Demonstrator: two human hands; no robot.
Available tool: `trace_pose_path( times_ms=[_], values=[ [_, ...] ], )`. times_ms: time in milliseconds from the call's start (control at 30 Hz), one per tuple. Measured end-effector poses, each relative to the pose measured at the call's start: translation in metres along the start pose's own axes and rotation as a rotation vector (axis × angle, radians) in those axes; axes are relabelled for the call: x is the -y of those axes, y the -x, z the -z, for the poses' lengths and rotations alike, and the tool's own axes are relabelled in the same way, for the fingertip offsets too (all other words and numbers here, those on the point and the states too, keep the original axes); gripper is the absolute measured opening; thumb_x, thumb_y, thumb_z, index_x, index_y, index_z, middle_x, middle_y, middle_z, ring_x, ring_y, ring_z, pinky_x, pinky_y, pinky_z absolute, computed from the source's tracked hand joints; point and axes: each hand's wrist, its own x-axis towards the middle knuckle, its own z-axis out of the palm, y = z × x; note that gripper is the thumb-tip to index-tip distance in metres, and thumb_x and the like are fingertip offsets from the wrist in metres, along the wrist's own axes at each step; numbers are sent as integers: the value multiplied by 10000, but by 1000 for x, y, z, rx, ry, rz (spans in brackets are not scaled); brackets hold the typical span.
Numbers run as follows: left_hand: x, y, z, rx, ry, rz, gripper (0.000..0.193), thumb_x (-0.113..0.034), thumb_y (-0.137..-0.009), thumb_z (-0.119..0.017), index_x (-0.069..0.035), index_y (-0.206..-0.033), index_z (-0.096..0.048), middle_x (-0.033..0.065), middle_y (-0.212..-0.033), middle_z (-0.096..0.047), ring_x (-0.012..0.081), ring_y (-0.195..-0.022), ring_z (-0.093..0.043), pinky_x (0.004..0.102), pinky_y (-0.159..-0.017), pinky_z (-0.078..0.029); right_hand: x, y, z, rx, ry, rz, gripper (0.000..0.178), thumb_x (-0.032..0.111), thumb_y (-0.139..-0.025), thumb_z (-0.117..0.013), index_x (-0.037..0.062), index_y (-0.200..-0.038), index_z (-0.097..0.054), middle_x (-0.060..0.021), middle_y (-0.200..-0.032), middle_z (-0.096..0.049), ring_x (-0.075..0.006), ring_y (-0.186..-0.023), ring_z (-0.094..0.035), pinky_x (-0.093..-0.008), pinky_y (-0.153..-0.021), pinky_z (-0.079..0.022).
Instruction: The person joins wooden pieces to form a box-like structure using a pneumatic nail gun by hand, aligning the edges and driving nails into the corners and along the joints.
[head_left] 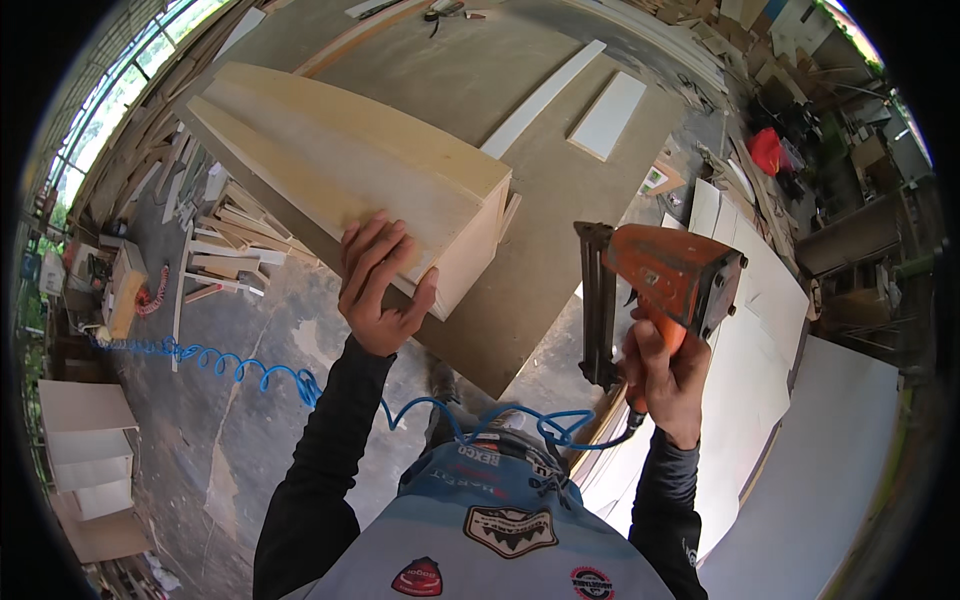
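Observation:
A long, narrow pale wooden box (pixel 340 150) lies at a slant on a brown board-topped table (pixel 540 260). My left hand (pixel 382 280) grips its near corner, with the fingers bent over the side panel and the thumb against the end panel. In my right hand (pixel 668 375) is an orange pneumatic nail gun (pixel 665 268), its handle wrapped by my fingers. The gun is raised to the right of the box, apart from it, and its dark magazine points down toward me. From the handle's base a coiled blue air hose (pixel 400 410) runs left across my front.
Two white strips lie on the table: a long one (pixel 540 100) and a shorter panel (pixel 608 115). Large white sheets (pixel 830 450) lean or lie at the right. Wood offcuts (pixel 240 240) cover the floor at left. Small tools (pixel 445 12) rest at the table's far edge.

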Motion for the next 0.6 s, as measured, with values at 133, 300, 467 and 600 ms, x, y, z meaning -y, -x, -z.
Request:
trace_pose_path(
  times_ms=[133,300,467,600],
  values=[
    [2,3,-8,-53,36,6,373,-110,-752,-781,-11,-1096,-680,131,-1206,-677,383,-1197,-600,563,-1102,-348,23,-2,-4,194,96,8,260,219,-996,-621,-38,-1034,-608,7,-651,-553,-58,-518,-461,-227,-476,-360],
    [6,2,-6,-34,36,-16,358,-117,-773,-769,-15,-1099,-663,150,-1212,-673,405,-1193,-598,590,-1098,-344,43,-19,-18,445,175,21,275,189,-1006,-606,-38,-1157,-568,-79,-766,-612,-123,-592,-508,-274,-560,-422],
    [4,0,-5,-34,48,-14,346,-133,-769,-774,-17,-1079,-673,149,-1209,-674,409,-1190,-598,588,-1093,-348,61,-29,-25,600,342,-43,335,201,-1004,-603,-71,-1189,-542,-162,-810,-623,-225,-674,-572,-354,-645,-472],
    [6,1,-6,-30,53,-9,345,-139,-770,-776,-19,-1077,-674,148,-1207,-674,412,-1188,-598,593,-1089,-346,74,-38,-34,687,405,-51,379,245,-1008,-597,-91,-1171,-528,-150,-648,-583,-245,-529,-585,-357,-535,-446]
  ],
)
